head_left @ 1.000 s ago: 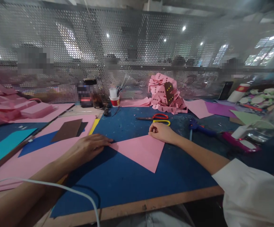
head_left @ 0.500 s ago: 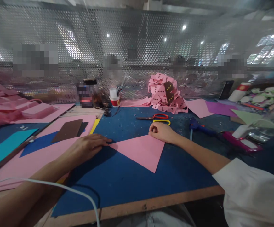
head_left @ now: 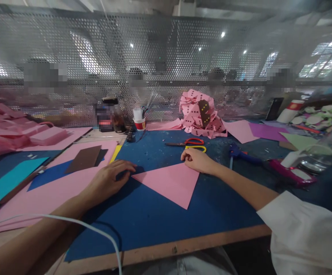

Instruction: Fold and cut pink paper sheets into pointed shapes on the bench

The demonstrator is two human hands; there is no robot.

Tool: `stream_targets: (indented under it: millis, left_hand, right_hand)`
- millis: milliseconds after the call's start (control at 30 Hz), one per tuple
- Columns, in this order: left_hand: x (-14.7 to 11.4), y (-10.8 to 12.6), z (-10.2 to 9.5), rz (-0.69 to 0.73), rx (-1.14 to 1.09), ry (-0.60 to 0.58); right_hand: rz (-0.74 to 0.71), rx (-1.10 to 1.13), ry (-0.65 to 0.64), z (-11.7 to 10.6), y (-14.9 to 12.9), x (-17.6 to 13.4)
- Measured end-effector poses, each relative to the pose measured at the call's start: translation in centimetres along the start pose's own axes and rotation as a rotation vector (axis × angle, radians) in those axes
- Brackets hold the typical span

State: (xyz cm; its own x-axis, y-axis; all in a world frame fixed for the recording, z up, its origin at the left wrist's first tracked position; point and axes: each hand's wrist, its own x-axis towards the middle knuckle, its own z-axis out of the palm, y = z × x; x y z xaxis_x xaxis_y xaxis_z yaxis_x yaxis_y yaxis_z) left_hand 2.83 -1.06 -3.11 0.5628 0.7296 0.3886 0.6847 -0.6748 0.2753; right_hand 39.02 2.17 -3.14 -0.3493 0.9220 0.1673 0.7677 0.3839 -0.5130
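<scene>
A pink triangular piece of paper (head_left: 168, 183) lies on the blue mat in front of me. My right hand (head_left: 196, 158) rests at its upper right corner with curled fingers; the contact is partly hidden under the hand. Left of the paper's pointed corner hovers my left hand (head_left: 114, 175), thumb and fingers apart with nothing between them, just clear of the sheet. Beyond my right hand lie scissors (head_left: 196, 142) with one red and one yellow handle.
A blue glue gun (head_left: 242, 154) and a magenta device (head_left: 292, 172) lie to the right. Pink dotted paper pieces (head_left: 196, 110) are heaped at the back. On the left are a brown sheet (head_left: 83, 159) and a turquoise sheet (head_left: 14, 181). A white cable (head_left: 80, 226) crosses my left forearm.
My left hand has lifted off the paper's left corner, its thumb now parted from the fingers. The right hand and the paper have hardly moved.
</scene>
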Motion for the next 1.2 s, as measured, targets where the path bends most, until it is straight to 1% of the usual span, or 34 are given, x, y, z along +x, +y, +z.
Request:
stream_targets:
  millis: [100,200,300,467,533,600,667,733,800,900,1000,1067,1200]
  left_hand:
    - [0.2,0.3,0.4,0.0,-0.011,-0.041]
    - [0.4,0.8,0.7,-0.028,-0.058,-0.054]
    - [0.6,1.2,0.7,-0.115,-0.15,-0.046]
    - [1.0,1.9,0.5,-0.301,-0.325,-0.004]
    - [1.4,2.1,0.2,-0.402,-0.453,0.004]
    - [1.9,2.4,0.0,-0.523,-0.695,0.018]
    - [2.6,2.8,-0.2,-0.605,-0.969,0.05]
    - [3.3,3.3,-0.2,-0.633,-1.172,0.085]
    - [4.0,3.8,-0.1,-0.651,-1.279,0.097]
    - [4.8,4.5,0.1,-0.65,-1.3,0.062]
    - [5.4,5.1,0.2,-0.61,-1.29,0.025]
    - [5.9,5.4,0.3,-0.599,-1.282,0.023]
    - [6.8,5.8,0.7,-0.593,-1.273,0.044]
  right_hand:
    - [-0.039,-0.009,0.013,-0.3,-0.1,-0.3]
    - [-0.116,-0.017,0.008,-0.6,-0.1,-0.7]
    - [-0.185,-0.035,-0.014,-0.6,0.1,-0.8]
    - [-0.184,-0.021,-0.018,-0.8,-0.2,-0.8]
    - [-0.146,0.05,-0.03,-1.2,-0.6,-0.8]
    - [-0.098,0.165,-0.046,-1.8,-1.0,-0.8]
    - [-0.072,0.288,-0.049,-2.4,-1.1,-0.8]
    - [-0.064,0.387,-0.03,-2.7,-1.1,-0.7]
    - [-0.035,0.464,-0.006,-2.8,-1.0,-0.6]
    - [0.019,0.547,-0.018,-2.7,-1.0,-0.5]
    - [0.017,0.545,-0.027,-2.5,-1.1,-0.5]
    - [-0.003,0.499,0.047,-2.3,-1.2,-0.6]
    - [-0.123,0.32,0.348,-2.1,-2.3,-1.2]
